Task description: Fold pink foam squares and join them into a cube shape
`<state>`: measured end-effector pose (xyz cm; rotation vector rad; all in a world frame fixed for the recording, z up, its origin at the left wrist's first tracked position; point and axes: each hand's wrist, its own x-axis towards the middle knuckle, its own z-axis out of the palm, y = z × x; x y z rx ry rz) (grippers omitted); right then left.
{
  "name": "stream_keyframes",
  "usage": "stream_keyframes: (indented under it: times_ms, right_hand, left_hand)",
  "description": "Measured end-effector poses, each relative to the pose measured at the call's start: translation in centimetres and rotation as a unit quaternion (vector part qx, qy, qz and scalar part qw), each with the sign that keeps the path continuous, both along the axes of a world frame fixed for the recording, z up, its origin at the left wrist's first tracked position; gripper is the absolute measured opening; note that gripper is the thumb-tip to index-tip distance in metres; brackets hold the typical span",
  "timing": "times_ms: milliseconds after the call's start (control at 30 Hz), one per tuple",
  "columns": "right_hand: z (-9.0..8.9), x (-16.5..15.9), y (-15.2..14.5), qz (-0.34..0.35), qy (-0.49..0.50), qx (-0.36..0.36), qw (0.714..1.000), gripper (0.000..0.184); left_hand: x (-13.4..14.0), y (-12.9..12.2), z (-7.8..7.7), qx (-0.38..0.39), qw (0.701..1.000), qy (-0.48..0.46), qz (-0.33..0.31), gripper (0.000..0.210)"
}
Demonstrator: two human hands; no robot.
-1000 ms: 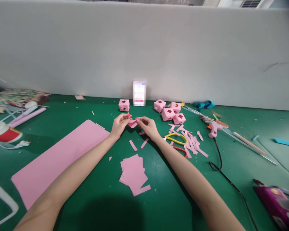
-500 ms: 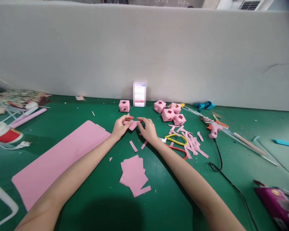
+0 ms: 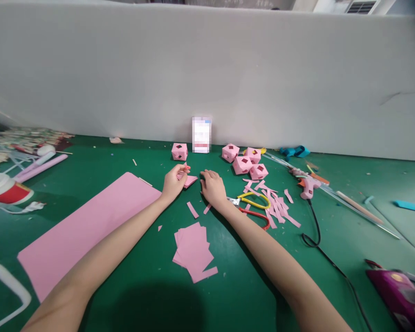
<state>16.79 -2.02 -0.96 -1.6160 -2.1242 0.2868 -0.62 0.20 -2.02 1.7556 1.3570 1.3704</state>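
Note:
My left hand pinches a folded piece of pink paper between thumb and fingers, just above the green table. The paper's free point sticks out to the right. My right hand is a short way off on that side, not touching the paper. Its fingers are loosely bent, with the thumb a little apart, and no object shows in them. In front of both hands lies a fanned stack of pink paper pieces, with a loose pink strip behind it. Scissors with yellow and red handles lie beside my right wrist.
A pink paper box stands left of a phone against the grey partition. Several more boxes cluster at right, near paper scraps. A corded pink glue gun lies farther right. A large pink sheet is under my left forearm.
My right hand has let go of the pink paper and moved slightly right. The paper, still in my left hand, now looks folded into a narrower, pointed shape.

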Motion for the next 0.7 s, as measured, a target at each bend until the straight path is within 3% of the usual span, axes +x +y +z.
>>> stream_keyframes:
  times_ms: [200,433,567,700]
  right_hand:
    - [-0.42,0.32,0.42,0.018,0.033,0.011,0.999,0.048]
    - [-0.51,0.6,0.53,0.029,0.047,-0.006,0.998,0.062]
    - [-0.11,0.55,0.32,0.023,0.039,-0.017,0.999,0.06]
    - [0.3,0.23,-0.29,0.004,-0.001,-0.005,1.0,0.039]
  left_hand:
    - [0.15,-0.23,0.41,0.072,0.995,0.071,0.012,0.024]
    - [0.2,-0.15,0.02,0.106,0.987,0.116,0.026,0.034]
    - [0.08,-0.08,-0.15,0.104,0.983,0.149,0.024,0.03]
    - [0.21,-0.19,0.17,0.093,0.983,0.157,0.003,0.026]
